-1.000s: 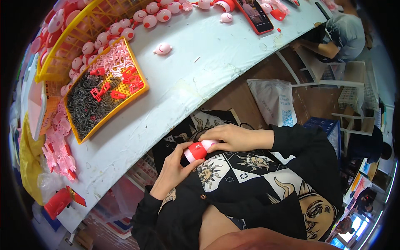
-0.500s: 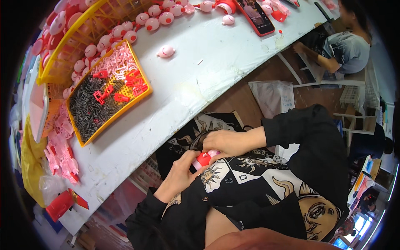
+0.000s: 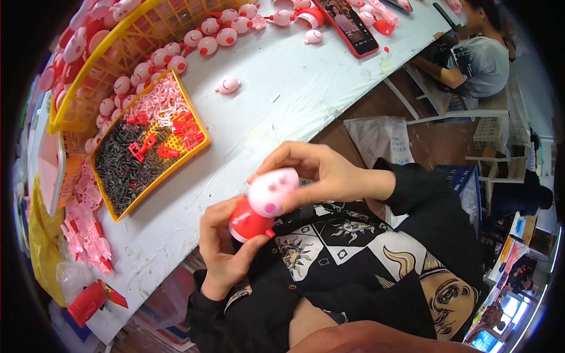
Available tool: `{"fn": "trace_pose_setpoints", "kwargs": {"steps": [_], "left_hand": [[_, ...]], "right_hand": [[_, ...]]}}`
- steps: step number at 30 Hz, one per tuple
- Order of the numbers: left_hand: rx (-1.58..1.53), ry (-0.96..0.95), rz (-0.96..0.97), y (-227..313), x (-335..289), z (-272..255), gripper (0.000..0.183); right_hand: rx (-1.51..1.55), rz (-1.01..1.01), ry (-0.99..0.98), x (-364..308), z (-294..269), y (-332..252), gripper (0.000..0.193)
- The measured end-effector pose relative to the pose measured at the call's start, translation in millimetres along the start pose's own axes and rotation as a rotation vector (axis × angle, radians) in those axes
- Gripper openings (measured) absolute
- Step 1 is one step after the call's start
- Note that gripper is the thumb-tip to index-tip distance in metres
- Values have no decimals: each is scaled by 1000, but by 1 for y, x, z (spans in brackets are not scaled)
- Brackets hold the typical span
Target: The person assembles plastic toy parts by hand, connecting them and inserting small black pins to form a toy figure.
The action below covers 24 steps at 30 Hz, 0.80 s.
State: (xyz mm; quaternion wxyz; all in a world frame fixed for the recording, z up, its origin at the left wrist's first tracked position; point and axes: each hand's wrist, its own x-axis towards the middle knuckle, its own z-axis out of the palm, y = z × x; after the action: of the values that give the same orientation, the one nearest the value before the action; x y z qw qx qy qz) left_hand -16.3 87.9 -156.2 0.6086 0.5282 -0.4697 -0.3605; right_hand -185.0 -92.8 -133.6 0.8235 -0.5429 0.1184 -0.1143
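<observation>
A toy pig figure with a pink head (image 3: 271, 191) and a red body (image 3: 246, 220) is held up over my lap, near the table's edge. My left hand (image 3: 223, 247) is closed round the red body, thumb at its lower side. My right hand (image 3: 321, 172) grips the pink head from the right, with its fingers behind and the thumb in front. Head and body sit against each other; the join is partly covered by fingers. On the table beyond lies a single pink pig head (image 3: 228, 85).
A yellow tray (image 3: 203, 141) holds small black, pink and red plastic parts. Behind it stands a yellow basket (image 3: 69, 112) of pink pieces, with rows of pig heads (image 3: 208, 45) alongside. A phone (image 3: 347, 26) lies farther back. Another person (image 3: 479, 65) sits at far right.
Both hands have risen from my lap toward the table edge, bringing up the toy pig. Its pink head now shows; before, mostly a red part was visible between the hands.
</observation>
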Motion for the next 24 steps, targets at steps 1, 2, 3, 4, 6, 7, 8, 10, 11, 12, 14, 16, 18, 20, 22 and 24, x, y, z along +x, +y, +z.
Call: {"fn": "trace_pose_setpoints", "kwargs": {"steps": [1, 2, 3, 4, 6, 7, 8, 10, 11, 12, 14, 16, 18, 20, 22, 24], "left_hand": [[-81, 23, 8, 0, 3, 4, 61], [-81, 23, 11, -1, 6, 10, 61], [-128, 97, -2, -1, 9, 16, 60], [-176, 168, -14, -3, 13, 22, 60], [-204, 173, 5, -9, 20, 29, 59], [-216, 232, 29, -13, 20, 31, 59], [-229, 290, 53, -16, 20, 34, 59], [-242, 314, 57, -19, 23, 39, 60], [-259, 337, 62, -19, 24, 41, 60], [-258, 338, 63, -19, 27, 42, 60], [-339, 311, 12, -21, 30, 45, 61], [-379, 253, -78, -17, 34, 40, 62], [-332, 39, -97, -12, 41, 35, 63], [-199, 56, -117, -8, 43, 34, 62], [-121, 81, -119, -15, 42, 32, 60], [-115, 105, -87, -15, 41, 34, 58]], "right_hand": [[61, -27, 37, 4, 4, -2, 54], [123, -55, 75, 8, 9, -3, 56], [119, -123, 112, 14, 14, 2, 63], [117, -126, 115, 19, 18, 4, 63], [345, -193, 186, 26, 23, 5, 69], [334, -193, 219, 30, 27, 6, 71], [337, -192, 217, 32, 30, 5, 71], [418, -219, 277, 35, 35, 4, 70], [419, -218, 276, 36, 33, 4, 70], [365, -250, 265, 37, 31, 4, 66], [308, -280, 257, 39, 25, 8, 63], [253, -338, 291, 42, 18, 16, 45], [208, -343, 311, 43, 17, 15, 42], [170, -342, 321, 43, 21, 14, 39], [96, -307, 312, 40, 26, 10, 51], [73, -299, 291, 41, 27, 6, 51]]}}
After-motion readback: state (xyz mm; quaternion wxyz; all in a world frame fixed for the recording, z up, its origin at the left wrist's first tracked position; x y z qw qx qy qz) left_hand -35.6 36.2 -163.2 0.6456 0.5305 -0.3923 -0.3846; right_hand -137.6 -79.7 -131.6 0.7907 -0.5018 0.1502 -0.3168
